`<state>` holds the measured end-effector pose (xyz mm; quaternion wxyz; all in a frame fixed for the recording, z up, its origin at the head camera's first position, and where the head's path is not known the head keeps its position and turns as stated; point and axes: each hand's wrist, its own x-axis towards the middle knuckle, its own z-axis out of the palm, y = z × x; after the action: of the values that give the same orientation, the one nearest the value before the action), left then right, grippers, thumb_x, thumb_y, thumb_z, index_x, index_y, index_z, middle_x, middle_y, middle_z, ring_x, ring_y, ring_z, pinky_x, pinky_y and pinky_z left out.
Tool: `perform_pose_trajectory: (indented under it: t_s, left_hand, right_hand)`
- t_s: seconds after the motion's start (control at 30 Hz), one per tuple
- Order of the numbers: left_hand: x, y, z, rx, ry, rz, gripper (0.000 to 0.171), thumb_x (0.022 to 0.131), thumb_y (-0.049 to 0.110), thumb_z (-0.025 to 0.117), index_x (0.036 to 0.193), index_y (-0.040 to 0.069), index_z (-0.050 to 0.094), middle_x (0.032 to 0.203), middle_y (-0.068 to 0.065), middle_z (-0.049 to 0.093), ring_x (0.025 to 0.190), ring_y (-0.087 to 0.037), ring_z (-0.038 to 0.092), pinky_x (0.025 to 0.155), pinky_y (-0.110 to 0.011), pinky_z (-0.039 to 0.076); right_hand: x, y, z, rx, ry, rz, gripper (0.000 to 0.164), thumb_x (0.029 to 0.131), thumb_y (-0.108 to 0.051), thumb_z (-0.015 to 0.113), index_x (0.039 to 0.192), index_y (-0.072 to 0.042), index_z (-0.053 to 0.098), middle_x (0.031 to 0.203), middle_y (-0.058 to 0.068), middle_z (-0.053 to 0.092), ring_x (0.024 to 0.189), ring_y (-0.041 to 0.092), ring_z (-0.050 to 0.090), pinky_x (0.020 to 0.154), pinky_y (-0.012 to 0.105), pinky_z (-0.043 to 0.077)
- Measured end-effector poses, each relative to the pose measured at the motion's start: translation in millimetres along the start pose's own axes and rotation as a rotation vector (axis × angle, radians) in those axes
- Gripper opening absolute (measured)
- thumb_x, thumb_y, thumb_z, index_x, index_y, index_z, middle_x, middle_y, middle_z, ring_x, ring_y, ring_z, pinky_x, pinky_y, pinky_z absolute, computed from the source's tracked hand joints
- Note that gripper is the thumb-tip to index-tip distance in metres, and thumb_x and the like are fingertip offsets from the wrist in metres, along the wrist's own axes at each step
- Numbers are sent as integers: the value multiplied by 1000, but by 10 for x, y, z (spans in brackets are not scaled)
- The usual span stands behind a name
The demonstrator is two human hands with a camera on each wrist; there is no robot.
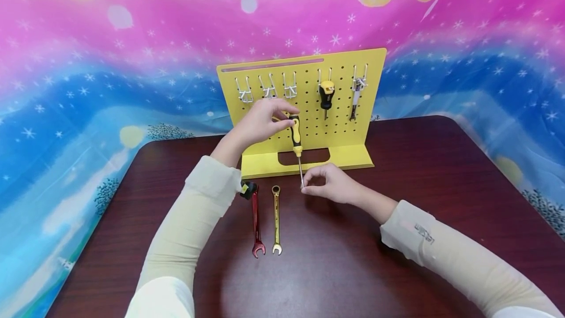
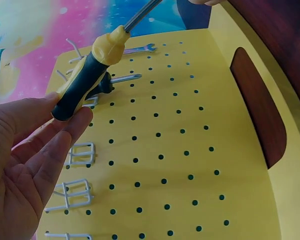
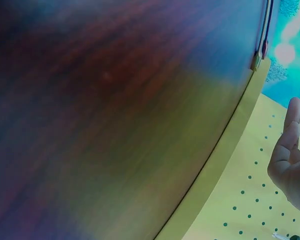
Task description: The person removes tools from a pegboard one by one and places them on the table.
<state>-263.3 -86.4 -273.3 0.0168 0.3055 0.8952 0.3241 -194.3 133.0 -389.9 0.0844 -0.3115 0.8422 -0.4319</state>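
Note:
A screwdriver (image 1: 295,134) with a yellow and black handle is held tilted in front of the yellow pegboard, its metal shaft pointing down. My left hand (image 1: 265,120) pinches the butt end of the handle between thumb and fingers. In the left wrist view the handle (image 2: 85,82) rises from the fingertips of that hand (image 2: 37,150). Down at the tip of the shaft, my right hand (image 1: 333,184) pinches with thumb and forefinger. Only part of the right hand (image 3: 292,162) enters the right wrist view, where the screwdriver is out of frame.
The pegboard (image 1: 304,134) stands at the back of the dark table (image 1: 353,269). White wire hooks (image 1: 268,87) line its upper left. A stubby screwdriver (image 1: 326,94) and a small wrench (image 1: 355,99) hang at right. A red wrench (image 1: 255,222) and a gold wrench (image 1: 276,220) lie in front.

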Motion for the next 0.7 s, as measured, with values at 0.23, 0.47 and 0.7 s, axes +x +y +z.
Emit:
perform_pose_trajectory:
  t_s: [0.23, 0.47, 0.7]
  left_hand:
    - [-59, -67, 94, -9, -37, -13, 32, 97, 18, 66, 128, 12, 68, 132, -5, 65, 107, -20, 69, 88, -36, 58]
    - [-98, -157, 194, -7, -60, -8, 30, 97, 18, 66, 126, 11, 68, 131, -7, 66, 106, -20, 70, 90, -37, 58]
    - [-149, -255, 308, -70, -67, 2, 30, 96, 17, 67, 125, 9, 69, 129, -8, 67, 105, -21, 72, 88, -37, 59]
  right_hand:
    - [-92, 59, 65, 30, -52, 16, 8, 88, -9, 74, 83, -13, 70, 81, -5, 69, 80, 7, 60, 81, 25, 50]
    - [-156, 79, 111, 59, -109, 6, 7, 88, -10, 74, 83, -12, 70, 78, -4, 68, 73, 5, 58, 72, 20, 49]
    - [-224, 56, 126, 88, -163, 34, 8, 88, -8, 73, 81, -11, 69, 77, -2, 68, 70, 9, 60, 62, 21, 48]
